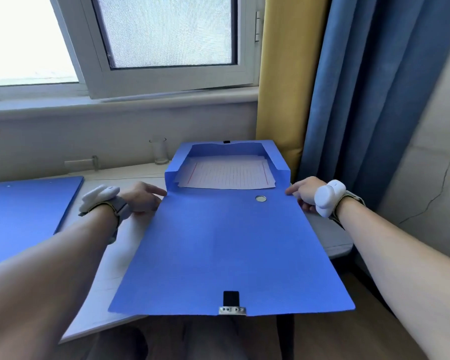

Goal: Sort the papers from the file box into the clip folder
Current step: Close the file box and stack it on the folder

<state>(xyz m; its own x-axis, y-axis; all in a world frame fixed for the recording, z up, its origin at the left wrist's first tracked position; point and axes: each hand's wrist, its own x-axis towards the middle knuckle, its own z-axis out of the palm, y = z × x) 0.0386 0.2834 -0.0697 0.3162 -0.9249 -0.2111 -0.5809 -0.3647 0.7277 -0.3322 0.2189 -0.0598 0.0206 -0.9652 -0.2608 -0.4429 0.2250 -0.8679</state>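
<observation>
A blue file box point(177, 167) lies open on the white table, its long lid point(231, 250) folded flat toward me and hanging over the table's front edge. Inside the box rests a stack of lined papers point(226, 175) with red margins. My left hand point(140, 198) touches the lid's left edge near the hinge, fingers apart. At the lid's right edge near the hinge is my right hand point(303, 193), one finger pointing at the box corner. A closed blue clip folder point(26, 214) lies flat at the left of the table. Both wrists wear white devices.
A clear glass point(158, 151) stands behind the box by the wall, with a small clear stand point(81, 163) to its left. A window is above; yellow and blue curtains point(361, 87) hang at the right. The table edge point(338, 252) ends just right of the lid.
</observation>
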